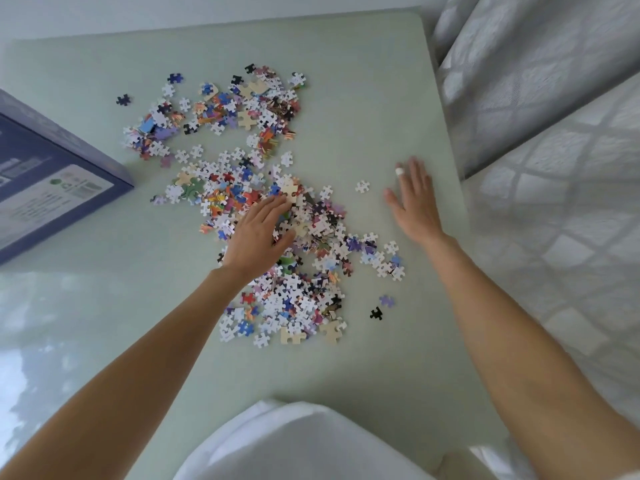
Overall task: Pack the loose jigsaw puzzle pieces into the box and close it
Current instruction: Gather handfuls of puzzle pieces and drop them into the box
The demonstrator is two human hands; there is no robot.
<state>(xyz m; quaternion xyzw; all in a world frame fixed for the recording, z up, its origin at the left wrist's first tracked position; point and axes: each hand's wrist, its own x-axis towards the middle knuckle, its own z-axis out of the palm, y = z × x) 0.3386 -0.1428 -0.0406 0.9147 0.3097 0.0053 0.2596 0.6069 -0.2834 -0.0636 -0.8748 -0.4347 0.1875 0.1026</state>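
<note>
At the near edge there is white cloth [294, 441] of the person's clothing, and both bare forearms reach out from it over the pale green glossy table [363, 109]. The near left part of the table top reflects light and dark shapes. On the middle of the table the loose jigsaw puzzle pieces [298, 271], many white side up and many coloured, lie in a wide scattered heap. The left hand [258, 237] lies flat on this heap with straight fingers and grips nothing. The right hand [414, 199] is over bare table just right of the heap, fingers spread and straight, with a white band on one fingertip. The dark blue cardboard box [52, 181] lies at the left edge, apart from the pieces. Grey-white patterned curtains [540, 81] hang on the right, and a pale wall [207, 12] is behind the far edge.
</note>
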